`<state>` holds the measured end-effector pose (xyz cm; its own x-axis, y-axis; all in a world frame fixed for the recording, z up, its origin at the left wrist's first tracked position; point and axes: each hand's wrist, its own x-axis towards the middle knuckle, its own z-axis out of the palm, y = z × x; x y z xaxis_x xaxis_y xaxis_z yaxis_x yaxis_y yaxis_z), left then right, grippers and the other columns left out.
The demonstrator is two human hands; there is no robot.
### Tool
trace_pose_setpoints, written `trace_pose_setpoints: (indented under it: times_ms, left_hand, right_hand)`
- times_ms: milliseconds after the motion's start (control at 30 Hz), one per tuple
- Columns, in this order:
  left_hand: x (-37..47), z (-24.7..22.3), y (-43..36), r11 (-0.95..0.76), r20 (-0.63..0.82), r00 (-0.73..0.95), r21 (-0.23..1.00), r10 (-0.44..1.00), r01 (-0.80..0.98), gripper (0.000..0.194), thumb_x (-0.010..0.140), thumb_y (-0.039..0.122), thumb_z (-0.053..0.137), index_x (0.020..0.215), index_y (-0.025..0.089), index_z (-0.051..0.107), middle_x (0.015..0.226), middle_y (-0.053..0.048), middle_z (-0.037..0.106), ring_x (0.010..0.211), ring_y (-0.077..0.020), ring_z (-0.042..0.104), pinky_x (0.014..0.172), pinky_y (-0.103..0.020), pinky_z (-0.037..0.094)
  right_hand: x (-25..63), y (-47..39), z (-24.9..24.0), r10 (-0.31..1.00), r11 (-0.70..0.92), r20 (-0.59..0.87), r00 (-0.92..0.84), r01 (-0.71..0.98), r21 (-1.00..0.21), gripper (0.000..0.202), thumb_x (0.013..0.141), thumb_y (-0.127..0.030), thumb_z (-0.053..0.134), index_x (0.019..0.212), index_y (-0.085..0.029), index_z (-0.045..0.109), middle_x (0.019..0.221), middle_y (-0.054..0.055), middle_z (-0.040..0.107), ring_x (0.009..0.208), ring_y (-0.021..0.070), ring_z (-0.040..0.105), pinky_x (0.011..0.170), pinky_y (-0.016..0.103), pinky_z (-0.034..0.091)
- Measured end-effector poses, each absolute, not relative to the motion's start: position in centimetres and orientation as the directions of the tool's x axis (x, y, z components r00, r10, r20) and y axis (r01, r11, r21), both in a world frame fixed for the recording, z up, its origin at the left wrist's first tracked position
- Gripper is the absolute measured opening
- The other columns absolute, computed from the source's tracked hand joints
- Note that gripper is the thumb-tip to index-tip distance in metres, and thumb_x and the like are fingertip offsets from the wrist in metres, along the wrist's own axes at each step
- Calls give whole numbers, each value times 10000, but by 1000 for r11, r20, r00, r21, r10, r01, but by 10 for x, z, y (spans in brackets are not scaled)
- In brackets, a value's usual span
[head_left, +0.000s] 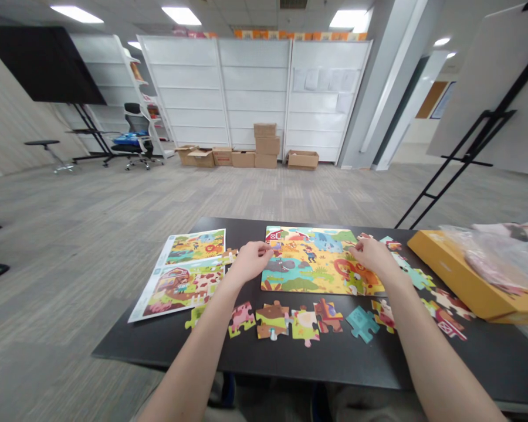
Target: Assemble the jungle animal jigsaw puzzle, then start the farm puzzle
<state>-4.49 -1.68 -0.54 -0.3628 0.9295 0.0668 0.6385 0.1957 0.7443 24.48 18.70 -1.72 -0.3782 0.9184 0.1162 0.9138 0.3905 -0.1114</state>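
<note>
A rectangular jungle puzzle (310, 275), showing a hippo, an elephant and a lion, lies on the black table. Several red barn pieces (274, 235) rest on its upper left corner. My left hand (253, 259) is at the puzzle's left edge, its fingertips pinched on a purple and orange puzzle piece (278, 247). At the right side of the puzzle my right hand (373, 255) is closed, fingers together above the lion; what lies between them is hidden. Loose pieces, including a pink one (242, 318), a brown and green one (271, 320) and a teal one (362, 324), lie nearer me.
A printed picture sheet (156, 296) lies at the left of the table (290, 366). More loose pieces (451, 322) are spread on the right. A yellow box (457, 264) with clear plastic (501, 258) stands at the right end. Cardboard boxes (267, 145) and white shelves stand far behind.
</note>
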Motion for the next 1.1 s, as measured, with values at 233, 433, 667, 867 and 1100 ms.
trace_pose_setpoints:
  times_ms: [233,433,667,867,1100]
  left_hand:
    - [-44,3,-23,188,-3,-341,840,940,509,265,902,293,595,1054,127,736,1134,-107,773,1061,-246,726,925,-323,569]
    - [-46,15,-31,237,-98,-316,866,944,440,371,908,329,600,1214,127,661,1171,-124,757,1067,-254,716,891,-355,579]
    - [-47,72,-72,85,6,-119,663,993,744,338,827,376,670,1103,187,717,1120,-71,749,972,-224,701,842,-312,540]
    - [15,66,-79,-97,-117,169,464,979,881,279,811,344,717,1060,218,731,1017,-54,751,951,-250,690,759,-310,514]
    - [71,31,-58,-196,-116,238,289,964,937,366,766,405,804,1028,168,705,1071,-114,723,1034,-313,674,831,-374,536]
  right_hand:
    - [247,191,-24,897,430,177,-404,891,-143,221,818,-323,618,652,-195,689,857,156,758,1068,319,694,873,341,514]
    - [253,199,-30,916,396,149,-374,903,-169,222,850,-365,605,713,-206,680,978,140,772,1226,299,632,880,317,503]
    - [251,195,-23,917,373,222,-331,909,-186,270,871,-385,590,912,-157,728,1040,172,761,1030,305,699,830,340,487]
    - [245,184,-7,927,326,287,-240,894,-306,261,873,-344,574,932,-161,750,954,117,776,874,265,702,776,332,463]
    - [236,177,-6,870,414,422,-255,843,-344,253,882,-304,532,855,-177,748,875,97,772,801,243,681,718,317,427]
